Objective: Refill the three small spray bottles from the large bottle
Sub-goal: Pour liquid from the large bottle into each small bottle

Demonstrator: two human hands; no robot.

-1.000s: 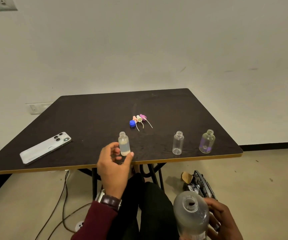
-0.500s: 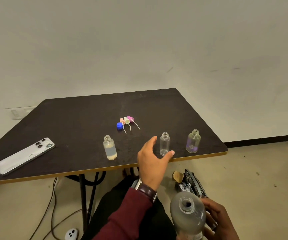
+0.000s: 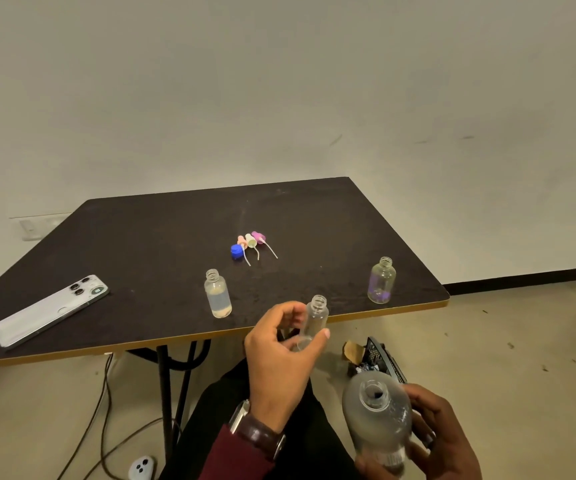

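The base of the large bottle [image 3: 378, 415] and part of the right hand [image 3: 442, 441] are cut off by the bottom edge. The lower part of the middle small bottle [image 3: 315, 318] is partly hidden by the left hand [image 3: 281, 358]. The near left corner of the surface [image 3: 141, 237] is cut off by the left edge.

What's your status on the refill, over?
Left hand holds empty small bottle. Right hand holds large bottle, uncapped. Nothing between them.
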